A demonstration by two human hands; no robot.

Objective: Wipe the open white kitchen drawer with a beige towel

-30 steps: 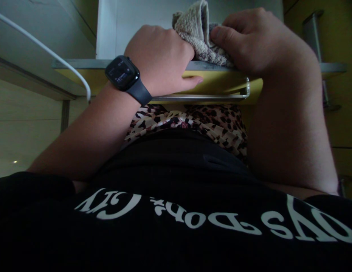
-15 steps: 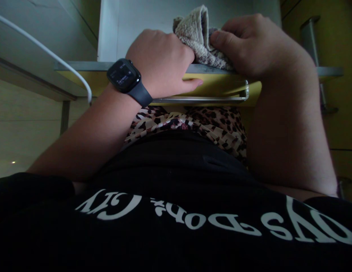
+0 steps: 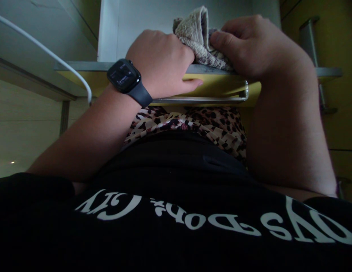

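Here the cloth (image 3: 197,34), a beige terry rag bunched into an upright fold, sits on the front edge of the grey tabletop (image 3: 79,66), wedged between the two hands so that it stands up instead of lying flat. The right hand (image 3: 249,45) is closed on it: the thumb presses into the near side of the wad and the fingers curl over the top, a grip that suits a thick, soft bundle. The left hand (image 3: 160,60) is curled into a fist over the same edge, knuckles touching the cloth's left side. Its thumb lies below the lip against the yellow drawer front (image 3: 221,85), which seems to brace the hand there; its fingers are hidden, so I cannot tell whether they also catch the cloth. A dark smartwatch (image 3: 123,75) sits on the left wrist. Just under the thumb runs the drawer's metal handle (image 3: 198,100), untouched. A white cable (image 3: 51,53) hangs down past the tabletop at the left, well apart from both hands. A leopard-print garment (image 3: 210,124) and a black shirt (image 3: 176,234) fill the lower view, close against the drawer.
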